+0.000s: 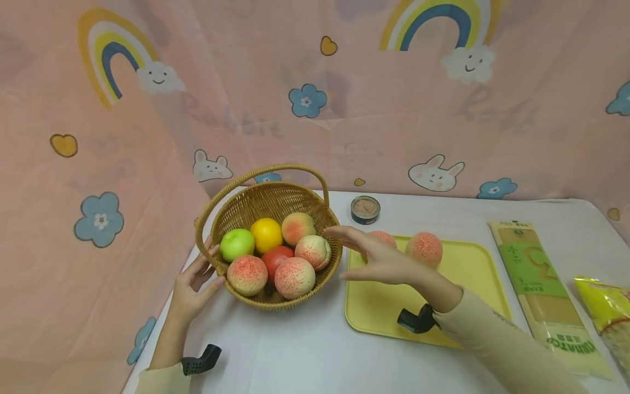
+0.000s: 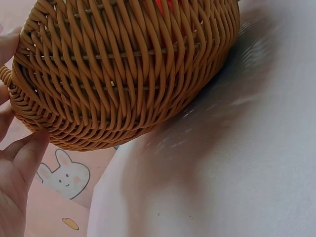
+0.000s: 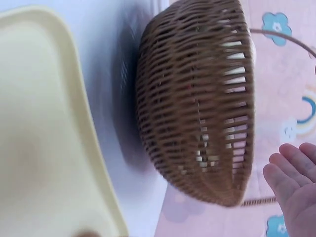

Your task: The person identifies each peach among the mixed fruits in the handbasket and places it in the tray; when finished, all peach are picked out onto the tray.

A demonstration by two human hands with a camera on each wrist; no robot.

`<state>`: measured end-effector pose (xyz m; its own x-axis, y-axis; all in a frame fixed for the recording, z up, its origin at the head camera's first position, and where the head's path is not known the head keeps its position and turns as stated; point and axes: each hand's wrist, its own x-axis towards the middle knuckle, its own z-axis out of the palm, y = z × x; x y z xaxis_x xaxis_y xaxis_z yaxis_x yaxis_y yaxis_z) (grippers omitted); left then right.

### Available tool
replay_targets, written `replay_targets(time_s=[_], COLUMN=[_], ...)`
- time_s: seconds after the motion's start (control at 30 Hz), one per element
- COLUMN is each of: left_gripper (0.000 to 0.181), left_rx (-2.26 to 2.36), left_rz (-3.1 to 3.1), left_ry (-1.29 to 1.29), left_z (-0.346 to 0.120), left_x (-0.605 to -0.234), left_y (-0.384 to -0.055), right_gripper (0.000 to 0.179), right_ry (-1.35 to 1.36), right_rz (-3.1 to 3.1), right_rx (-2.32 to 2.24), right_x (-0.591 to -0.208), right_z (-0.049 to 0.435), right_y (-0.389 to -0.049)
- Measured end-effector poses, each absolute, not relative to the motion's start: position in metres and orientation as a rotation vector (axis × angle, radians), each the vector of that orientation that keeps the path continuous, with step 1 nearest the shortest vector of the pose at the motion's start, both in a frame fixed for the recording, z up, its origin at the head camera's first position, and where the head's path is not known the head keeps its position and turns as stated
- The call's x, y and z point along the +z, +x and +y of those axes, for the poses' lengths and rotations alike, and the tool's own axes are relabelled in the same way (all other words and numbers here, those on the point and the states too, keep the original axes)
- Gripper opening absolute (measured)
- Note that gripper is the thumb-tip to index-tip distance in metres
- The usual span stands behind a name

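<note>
A wicker basket (image 1: 275, 198) with an arched handle stands at the back left of the table. It holds a green apple (image 1: 237, 244), an orange (image 1: 266, 235), a red fruit (image 1: 277, 259) and several peaches (image 1: 295, 277). My left hand (image 1: 189, 293) grips its left rim by the handle's base; in the left wrist view, the thumb (image 2: 32, 155) presses on the woven outside. Beside the right rim, my right hand (image 1: 376, 257) has its fingers extended and holds nothing. The right wrist view shows those fingers (image 3: 284, 180) next to the basket's rim.
A yellow tray (image 1: 374, 306) lies right of the basket, with two peaches (image 1: 424, 249) at its far side, one partly hidden by my right hand. Behind it sits an open tin (image 1: 365, 209). Farther right are a noodle pack (image 1: 536, 268) and a yellow bag (image 1: 605, 309). Patterned cloth (image 1: 315, 137) hangs behind.
</note>
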<state>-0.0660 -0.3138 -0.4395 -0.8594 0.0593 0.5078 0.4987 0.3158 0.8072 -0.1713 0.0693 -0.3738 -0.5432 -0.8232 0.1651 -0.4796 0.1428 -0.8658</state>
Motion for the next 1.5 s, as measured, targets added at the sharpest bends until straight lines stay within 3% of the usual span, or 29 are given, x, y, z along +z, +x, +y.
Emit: replay_targets(time_s=[0.5,0.97,1.5], left_gripper=[0.059,0.06,0.057], left_rx=[-1.561,-1.545,-1.606], left_rz=[-2.175,-2.186,-2.142], left_ry=[-0.541,-0.535,-0.558], left_z=[-0.314,-0.313,-0.314], left_x=[-0.438,-0.437,-0.44], left_y=[-0.066,-0.066,-0.069], right_gripper=[0.074,0.063,0.062], right_ry=[-1.314,-1.48,-1.431], right_rz=[2.061,2.186,2.236], right_rx=[-1.057,-0.643,-0.954], right_x=[-0.371,-0.369,-0.375], right_z=[-0.001,-0.018,-0.005], right_y=[-0.176,-0.174,-0.175])
